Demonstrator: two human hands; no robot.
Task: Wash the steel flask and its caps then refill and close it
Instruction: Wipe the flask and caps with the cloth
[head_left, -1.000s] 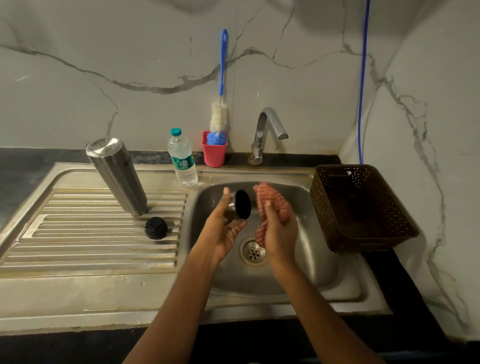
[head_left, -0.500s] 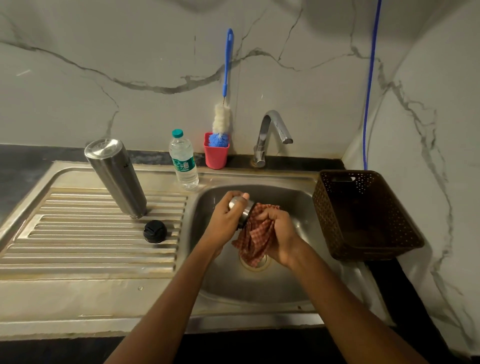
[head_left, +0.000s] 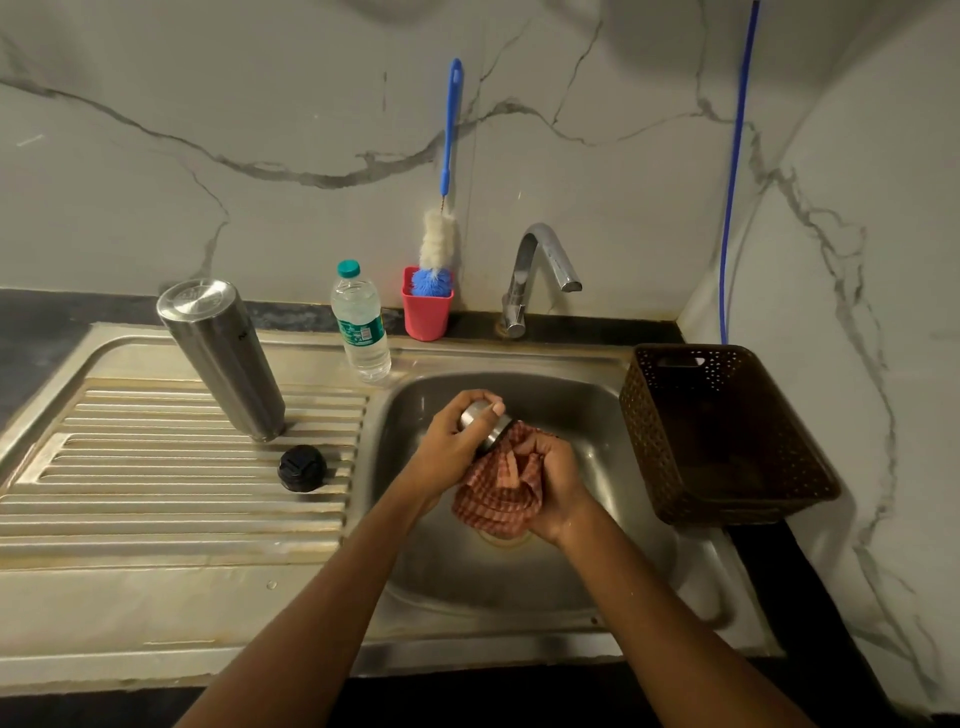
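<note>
A curved tap (head_left: 540, 270) stands at the back of the counter (head_left: 597, 326). Just left of the tap, a red cup (head_left: 426, 319) holds a blue-handled bottle brush (head_left: 437, 239). Right of the tap sits a brown perforated basket (head_left: 649, 441), and a blue cord (head_left: 734, 182) hangs down the wall (head_left: 260, 104) beyond it.

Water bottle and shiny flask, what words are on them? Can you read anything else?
Water bottle: green label has print, too blurred to read.
Steel flask: small dark mark on its side, too small to read.
Nothing else shows readable writing.
</note>
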